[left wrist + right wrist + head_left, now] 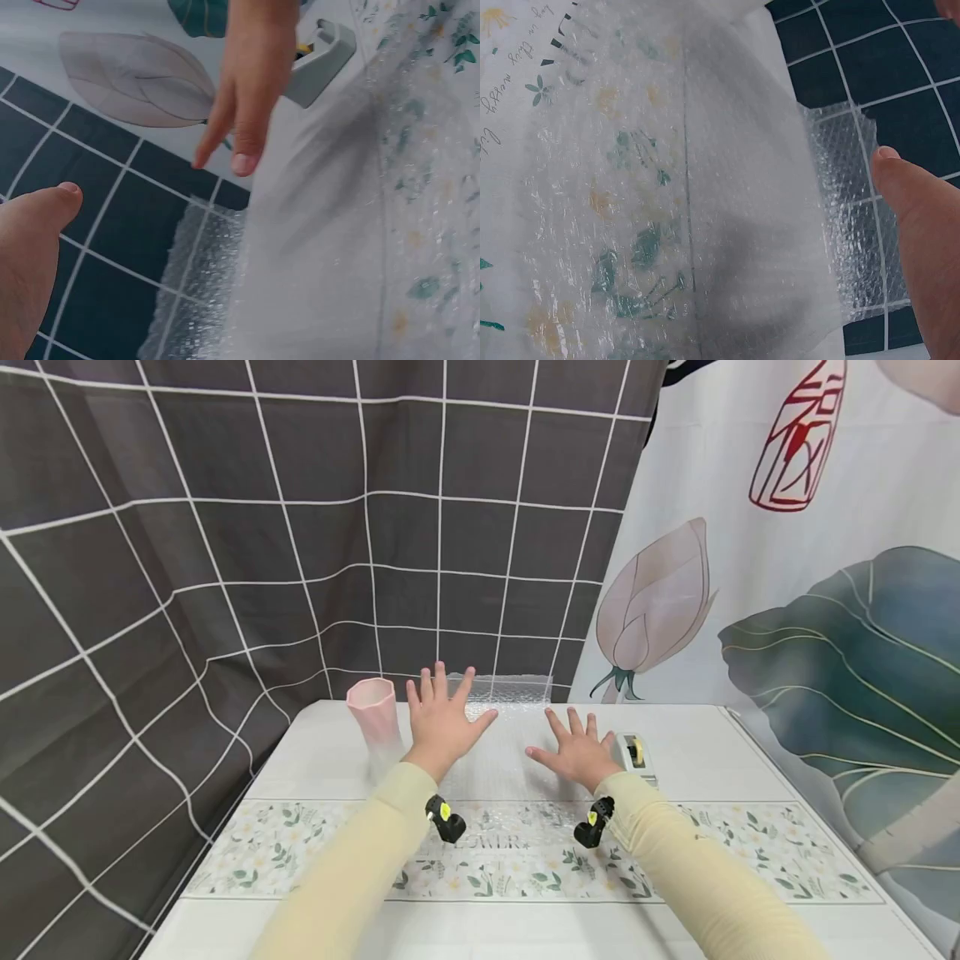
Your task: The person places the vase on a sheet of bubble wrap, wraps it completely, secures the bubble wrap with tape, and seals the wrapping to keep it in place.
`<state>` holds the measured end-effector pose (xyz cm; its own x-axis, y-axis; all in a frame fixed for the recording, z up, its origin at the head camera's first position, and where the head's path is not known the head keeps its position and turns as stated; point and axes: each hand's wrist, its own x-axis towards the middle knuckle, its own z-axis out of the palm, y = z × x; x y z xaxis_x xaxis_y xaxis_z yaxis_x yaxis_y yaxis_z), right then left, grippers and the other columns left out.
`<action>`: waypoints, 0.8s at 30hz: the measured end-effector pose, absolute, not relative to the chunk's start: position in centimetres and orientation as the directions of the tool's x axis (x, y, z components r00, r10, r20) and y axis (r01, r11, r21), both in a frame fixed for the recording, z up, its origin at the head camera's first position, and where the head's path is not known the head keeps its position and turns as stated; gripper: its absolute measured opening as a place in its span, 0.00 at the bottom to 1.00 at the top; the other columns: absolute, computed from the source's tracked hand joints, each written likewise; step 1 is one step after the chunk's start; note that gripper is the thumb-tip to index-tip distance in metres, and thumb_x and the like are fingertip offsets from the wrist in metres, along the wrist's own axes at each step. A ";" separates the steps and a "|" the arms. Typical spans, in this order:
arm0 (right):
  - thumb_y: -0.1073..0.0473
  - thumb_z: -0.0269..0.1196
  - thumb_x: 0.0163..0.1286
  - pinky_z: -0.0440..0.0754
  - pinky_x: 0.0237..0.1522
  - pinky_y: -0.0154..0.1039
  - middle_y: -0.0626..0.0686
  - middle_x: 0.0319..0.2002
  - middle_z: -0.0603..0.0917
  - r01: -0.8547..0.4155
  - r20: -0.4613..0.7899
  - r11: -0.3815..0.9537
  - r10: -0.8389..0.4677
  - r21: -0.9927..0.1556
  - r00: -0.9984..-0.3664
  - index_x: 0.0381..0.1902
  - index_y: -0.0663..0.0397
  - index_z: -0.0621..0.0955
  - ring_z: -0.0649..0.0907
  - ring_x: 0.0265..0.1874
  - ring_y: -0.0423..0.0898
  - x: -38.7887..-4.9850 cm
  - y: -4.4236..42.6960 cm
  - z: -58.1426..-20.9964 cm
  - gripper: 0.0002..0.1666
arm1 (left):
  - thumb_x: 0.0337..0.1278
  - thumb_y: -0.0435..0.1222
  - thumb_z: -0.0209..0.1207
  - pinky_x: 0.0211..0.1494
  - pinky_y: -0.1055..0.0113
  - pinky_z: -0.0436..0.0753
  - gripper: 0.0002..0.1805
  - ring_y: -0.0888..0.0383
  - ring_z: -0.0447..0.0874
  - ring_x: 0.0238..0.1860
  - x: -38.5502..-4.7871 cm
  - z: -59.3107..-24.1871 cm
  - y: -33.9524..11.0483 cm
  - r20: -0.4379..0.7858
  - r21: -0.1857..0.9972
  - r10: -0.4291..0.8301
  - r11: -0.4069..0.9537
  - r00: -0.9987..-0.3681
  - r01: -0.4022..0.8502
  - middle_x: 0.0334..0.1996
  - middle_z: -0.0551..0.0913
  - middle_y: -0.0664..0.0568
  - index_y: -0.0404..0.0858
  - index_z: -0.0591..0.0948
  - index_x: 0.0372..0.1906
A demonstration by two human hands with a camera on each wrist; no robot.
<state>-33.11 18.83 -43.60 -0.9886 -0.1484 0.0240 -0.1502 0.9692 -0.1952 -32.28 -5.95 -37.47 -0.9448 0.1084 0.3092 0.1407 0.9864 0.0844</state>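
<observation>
A sheet of clear bubble wrap (pixel 517 760) lies over the middle of the table, and its far end hangs past the back edge. My left hand (pixel 441 718) is over the wrap's left side with fingers spread, holding nothing. Over its right side my right hand (pixel 577 753) also has its fingers spread and holds nothing. Just left of my left hand stands a pink faceted vase (pixel 375 714). Beside my right hand is a white tape dispenser (pixel 634 753) with a yellow part, seen from its side in the left wrist view. Whether either palm touches the wrap cannot be told.
The white table (pixel 300 760) has a floral printed band (pixel 285 835) across it. A dark grid-patterned curtain (pixel 300 543) hangs behind and at the left. Another curtain (pixel 675 485), printed with lotus flowers, hangs at the right. Black wrist cameras (pixel 594 822) are strapped to both sleeves.
</observation>
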 end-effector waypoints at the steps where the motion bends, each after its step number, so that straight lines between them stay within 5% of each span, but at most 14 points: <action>1: 0.14 0.43 0.63 0.44 0.63 0.83 0.66 0.80 0.46 -0.153 0.027 0.968 -0.150 -0.198 -0.988 0.83 0.41 0.48 0.43 0.75 0.76 -33.1 18.9 -43.6 0.61 | 0.62 0.74 0.41 0.77 0.38 0.36 0.48 0.36 0.35 0.80 -32.3 -37.0 -6.3 0.325 0.097 0.105 0.985 -0.940 0.144 0.81 0.42 0.38 0.58 0.50 0.82; 14: 0.19 0.47 0.67 0.43 0.63 0.83 0.67 0.80 0.45 -0.155 0.007 0.965 -0.157 -0.213 -0.987 0.83 0.39 0.47 0.42 0.75 0.77 -33.2 18.8 -43.6 0.57 | 0.61 0.64 0.56 0.72 0.28 0.36 0.45 0.31 0.43 0.77 -32.6 -33.8 -12.5 0.512 0.286 -0.078 0.954 -0.856 0.084 0.77 0.51 0.32 0.52 0.59 0.79; 24: 0.22 0.50 0.68 0.41 0.62 0.84 0.69 0.79 0.47 -0.165 0.013 0.957 -0.167 -0.236 -0.986 0.83 0.41 0.50 0.43 0.74 0.78 -33.1 18.5 -43.9 0.55 | 0.56 0.60 0.63 0.60 0.31 0.67 0.49 0.31 0.60 0.68 -32.0 -34.9 -15.7 0.487 0.446 -0.179 0.893 -0.855 0.067 0.70 0.58 0.30 0.46 0.59 0.78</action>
<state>-33.06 18.54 -43.91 -0.9859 -0.1671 0.0132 -0.1654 0.9575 -0.2364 -32.03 -15.73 -34.92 -0.8548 -0.1794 0.4869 0.0666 0.8927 0.4458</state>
